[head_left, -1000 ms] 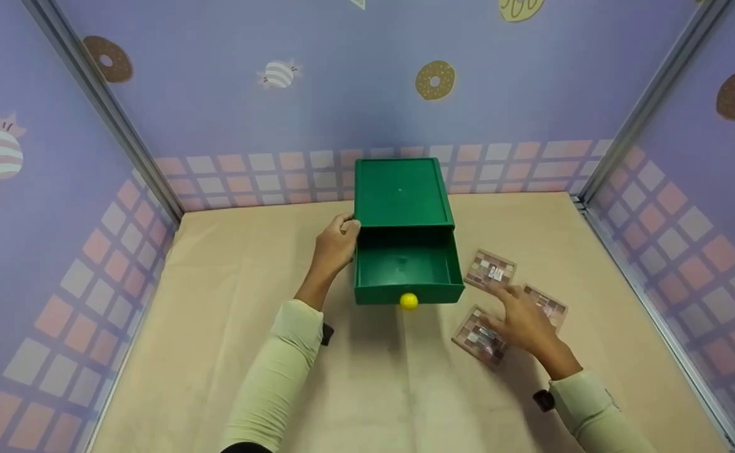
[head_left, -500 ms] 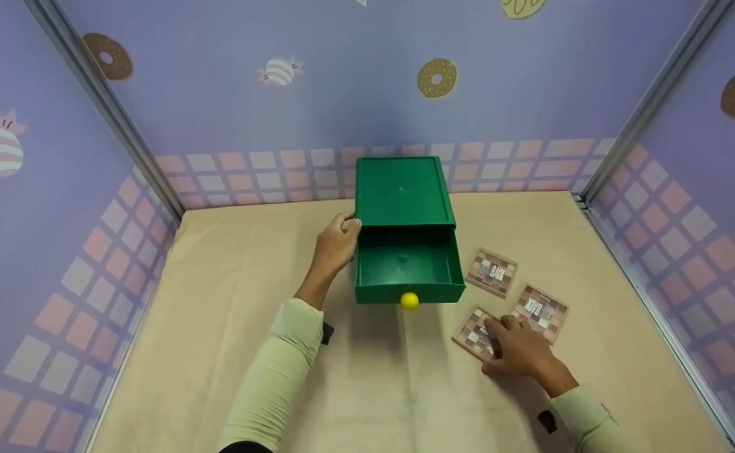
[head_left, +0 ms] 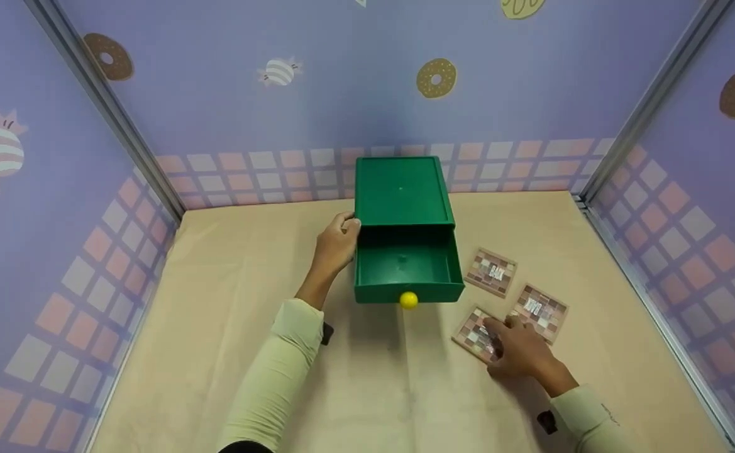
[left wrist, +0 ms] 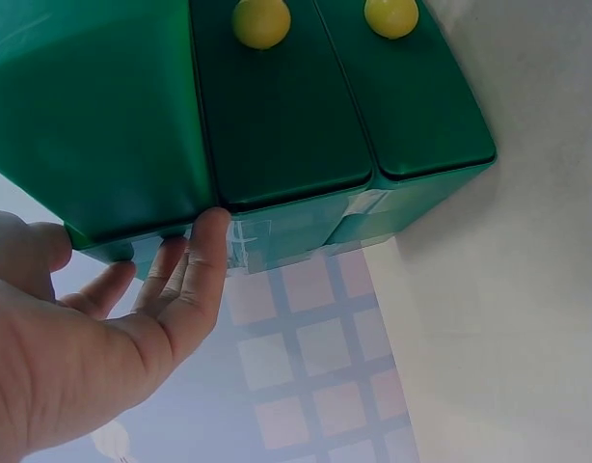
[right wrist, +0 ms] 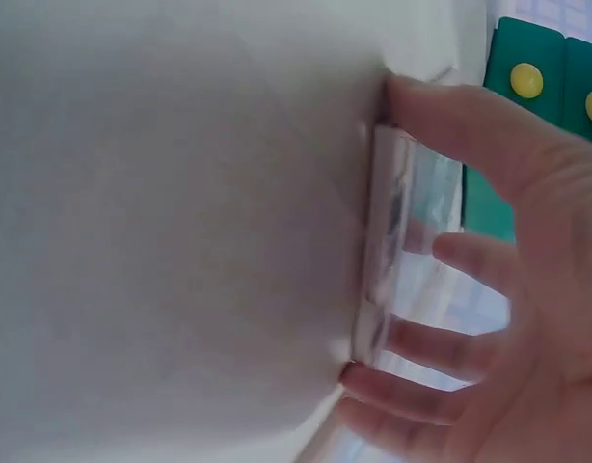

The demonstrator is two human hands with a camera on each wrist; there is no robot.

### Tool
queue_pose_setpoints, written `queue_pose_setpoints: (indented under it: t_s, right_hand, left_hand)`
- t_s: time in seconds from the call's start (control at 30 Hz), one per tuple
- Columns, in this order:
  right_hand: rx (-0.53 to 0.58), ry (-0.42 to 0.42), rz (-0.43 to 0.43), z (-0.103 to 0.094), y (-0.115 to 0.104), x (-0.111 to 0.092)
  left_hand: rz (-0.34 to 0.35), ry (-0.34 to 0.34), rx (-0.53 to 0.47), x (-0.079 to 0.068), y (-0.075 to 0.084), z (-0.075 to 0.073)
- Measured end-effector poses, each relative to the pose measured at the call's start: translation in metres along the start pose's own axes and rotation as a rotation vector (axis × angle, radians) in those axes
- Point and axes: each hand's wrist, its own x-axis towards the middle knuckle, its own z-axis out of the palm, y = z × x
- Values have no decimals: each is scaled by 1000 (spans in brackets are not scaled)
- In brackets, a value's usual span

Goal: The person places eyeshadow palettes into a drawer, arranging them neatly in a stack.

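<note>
A green drawer cabinet (head_left: 402, 192) has its top drawer (head_left: 408, 267) pulled out, with a yellow knob on the front. My left hand (head_left: 336, 244) touches the cabinet's left side near the front corner; in the left wrist view its fingers (left wrist: 207, 256) lie mostly straight against the side. My right hand (head_left: 521, 349) grips the nearest eyeshadow palette (head_left: 475, 333), a flat square with brown and pink shades under a clear cover. In the right wrist view the thumb is at one end of that palette (right wrist: 383, 241) and fingers at the other. Part of it is hidden.
Two similar palettes lie right of the cabinet, a far palette (head_left: 491, 272) and a right palette (head_left: 540, 311). Lower drawers (left wrist: 286, 116) of the cabinet are closed. Patterned walls (head_left: 367, 100) enclose the beige tabletop (head_left: 248, 264) at the back and sides.
My right hand has come down and toward me from above the palettes to the nearest one, uncovering the right palette. The left hand and cabinet look unmoved.
</note>
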Motion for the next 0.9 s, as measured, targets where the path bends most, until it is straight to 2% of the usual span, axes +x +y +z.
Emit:
queue_pose_setpoints:
  t_s: [0.13, 0.23, 0.4, 0.63, 0.77, 0.9]
  right_hand:
    - [49, 61, 7, -1, 3, 4]
    - [74, 120, 7, -11, 6, 10]
    - [108, 248, -3, -40, 3, 22]
    - [204, 388, 35, -82, -13, 36]
    - [258, 455, 2, -100, -26, 44]
    - [310, 483, -85, -115, -44, 51]
  left_hand:
    - [-1, 16, 11, 0, -1, 1]
    - [-2, 14, 2, 0, -2, 1]
    - [-3, 5, -6, 0, -2, 0]
    - [9, 11, -3, -1, -2, 0]
    - [24, 16, 8, -1, -3, 1]
    - [33, 17, 26, 0, -3, 2]
